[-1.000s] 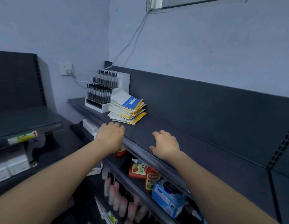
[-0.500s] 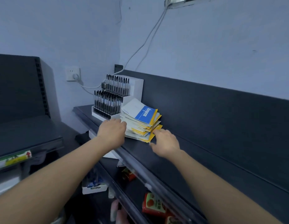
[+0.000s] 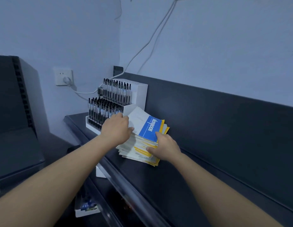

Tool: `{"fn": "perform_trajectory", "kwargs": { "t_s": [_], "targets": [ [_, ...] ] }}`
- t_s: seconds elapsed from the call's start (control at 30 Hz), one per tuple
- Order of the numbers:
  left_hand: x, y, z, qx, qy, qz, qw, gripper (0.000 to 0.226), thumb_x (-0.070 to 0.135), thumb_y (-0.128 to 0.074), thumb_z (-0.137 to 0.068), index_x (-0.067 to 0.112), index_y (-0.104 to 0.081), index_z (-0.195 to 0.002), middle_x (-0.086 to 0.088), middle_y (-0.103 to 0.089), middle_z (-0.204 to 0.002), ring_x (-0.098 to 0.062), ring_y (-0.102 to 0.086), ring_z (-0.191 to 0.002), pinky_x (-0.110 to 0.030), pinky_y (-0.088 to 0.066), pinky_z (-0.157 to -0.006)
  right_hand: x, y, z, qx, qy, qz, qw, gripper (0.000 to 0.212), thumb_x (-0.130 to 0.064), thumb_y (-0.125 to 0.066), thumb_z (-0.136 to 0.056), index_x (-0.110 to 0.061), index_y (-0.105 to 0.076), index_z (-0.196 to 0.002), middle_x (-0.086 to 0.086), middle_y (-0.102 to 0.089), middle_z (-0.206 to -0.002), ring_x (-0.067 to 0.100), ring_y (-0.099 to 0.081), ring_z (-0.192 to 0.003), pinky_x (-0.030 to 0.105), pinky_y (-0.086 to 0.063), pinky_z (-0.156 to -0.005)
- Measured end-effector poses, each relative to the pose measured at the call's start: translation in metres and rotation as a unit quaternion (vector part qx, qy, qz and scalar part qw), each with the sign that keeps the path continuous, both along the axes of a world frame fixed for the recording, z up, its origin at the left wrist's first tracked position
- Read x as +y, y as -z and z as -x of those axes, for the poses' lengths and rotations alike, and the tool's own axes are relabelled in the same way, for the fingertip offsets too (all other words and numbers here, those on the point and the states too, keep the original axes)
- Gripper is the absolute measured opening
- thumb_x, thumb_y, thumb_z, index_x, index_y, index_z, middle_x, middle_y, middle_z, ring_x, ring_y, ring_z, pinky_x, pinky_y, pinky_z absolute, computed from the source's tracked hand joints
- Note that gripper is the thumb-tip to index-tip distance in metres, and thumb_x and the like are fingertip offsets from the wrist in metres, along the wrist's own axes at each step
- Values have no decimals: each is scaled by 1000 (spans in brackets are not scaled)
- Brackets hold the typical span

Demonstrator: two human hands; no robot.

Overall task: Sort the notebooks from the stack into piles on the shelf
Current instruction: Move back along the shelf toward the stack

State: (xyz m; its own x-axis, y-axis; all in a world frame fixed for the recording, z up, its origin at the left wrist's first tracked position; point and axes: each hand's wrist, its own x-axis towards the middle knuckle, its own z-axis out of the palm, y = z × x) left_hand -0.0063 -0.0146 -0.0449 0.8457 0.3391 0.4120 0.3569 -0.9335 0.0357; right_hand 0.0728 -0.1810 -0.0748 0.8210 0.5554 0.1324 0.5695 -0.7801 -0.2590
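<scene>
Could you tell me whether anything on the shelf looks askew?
Yes: the notebook stack beside the pen rack is fanned out, edges misaligned, and its top notebook sits tilted between both hands.

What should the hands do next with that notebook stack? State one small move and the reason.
Probably lift the top notebook off the stack and carry it right. The left hand is at its left edge, the right hand rests against the stack's near right side, and the shelf to the right lies bare, with no piles started yet.
</scene>
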Motion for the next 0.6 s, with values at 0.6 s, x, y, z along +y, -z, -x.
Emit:
{"fn": "perform_trajectory", "kwargs": {
  "t_s": [0.6],
  "targets": [
    [51, 6, -37, -107, 13, 268, 957, 22, 31, -54, -94, 9, -56, -99, -5, -61, -90, -23, -55, -76, -31, -36, -58, 33, 3, -11, 14, 34, -172, 984, 48, -33, -59, -93, -31, -45, -138, -3, -63, -124, 19, -59, -105, 33, -50, -84]
  ]
}}
